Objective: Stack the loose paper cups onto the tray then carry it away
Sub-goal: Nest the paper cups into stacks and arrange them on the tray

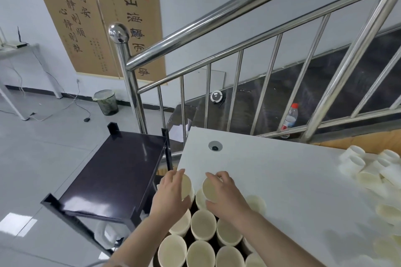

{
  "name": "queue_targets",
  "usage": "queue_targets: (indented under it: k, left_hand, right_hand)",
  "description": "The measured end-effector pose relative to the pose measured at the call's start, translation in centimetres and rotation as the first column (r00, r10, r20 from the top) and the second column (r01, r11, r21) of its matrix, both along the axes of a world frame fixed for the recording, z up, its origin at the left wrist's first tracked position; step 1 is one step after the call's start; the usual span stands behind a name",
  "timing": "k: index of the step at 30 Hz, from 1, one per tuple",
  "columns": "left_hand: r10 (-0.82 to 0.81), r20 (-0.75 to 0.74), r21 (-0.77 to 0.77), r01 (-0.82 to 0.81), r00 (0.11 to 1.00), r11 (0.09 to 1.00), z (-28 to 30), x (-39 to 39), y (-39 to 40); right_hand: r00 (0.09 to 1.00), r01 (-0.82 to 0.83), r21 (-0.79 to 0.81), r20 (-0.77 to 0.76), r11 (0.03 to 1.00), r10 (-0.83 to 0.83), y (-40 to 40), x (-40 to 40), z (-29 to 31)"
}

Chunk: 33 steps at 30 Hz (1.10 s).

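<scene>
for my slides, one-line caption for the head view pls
Left hand and right hand each hold a paper cup above upright cups.

You have cream paper cups standing upright in close rows [203,224] at the bottom of your view, mouths open, rims touching or nearly so; dark gaps between them hint at a tray, though you cannot make it out. Two more cups sit at the far end of that group, each under one of your hands: one [187,184] on the left, one [210,188] on the right, both tilted. Off to your right, a loose heap [368,171] lies on the white table [282,169], cups tipped on their sides and jumbled together.
</scene>
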<state>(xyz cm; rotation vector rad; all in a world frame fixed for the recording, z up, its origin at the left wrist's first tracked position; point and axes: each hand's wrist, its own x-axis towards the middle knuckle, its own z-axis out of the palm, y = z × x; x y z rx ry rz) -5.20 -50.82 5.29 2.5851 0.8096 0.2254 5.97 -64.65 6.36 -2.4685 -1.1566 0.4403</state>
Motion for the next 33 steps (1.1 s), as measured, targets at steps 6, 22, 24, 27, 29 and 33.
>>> queue_targets:
  k: [6, 22, 24, 27, 29, 33]
  left_hand:
    - [-0.058, -0.061, -0.021, 0.056, 0.996, 0.998, -1.7, 1.0, 1.4]
    - [-0.120, -0.188, -0.026, 0.117, 0.975, 0.993, -4.3, 1.7, 2.5]
    - [-0.111, -0.182, -0.041, 0.105, 0.977, 0.994, -4.5, 1.6, 2.4]
    - [-0.101, -0.168, -0.058, 0.092, 0.981, 0.994, -4.8, 1.6, 2.4]
    - [-0.100, -0.161, -0.066, 0.090, 0.982, 0.994, -4.7, 1.6, 2.3]
    - [-0.089, -0.173, -0.027, 0.085, 0.981, 0.996, -4.3, 1.6, 2.0]
  right_hand:
    - [1.000, -0.011, -0.079, -0.001, 0.997, 0.011, 1.9, 0.4, -1.5]
    - [0.994, -0.038, -0.285, 0.088, 0.958, 0.066, 3.1, 1.2, -4.1]
    - [0.994, -0.031, -0.283, 0.091, 0.959, 0.059, 3.2, 1.2, -4.4]
    - [0.994, -0.023, -0.266, 0.094, 0.964, 0.050, 3.1, 1.1, -4.7]
    - [0.995, -0.026, -0.248, 0.088, 0.968, 0.049, 3.0, 1.0, -4.8]
    - [0.995, -0.032, -0.195, 0.089, 0.980, 0.050, 2.4, 0.9, -4.6]
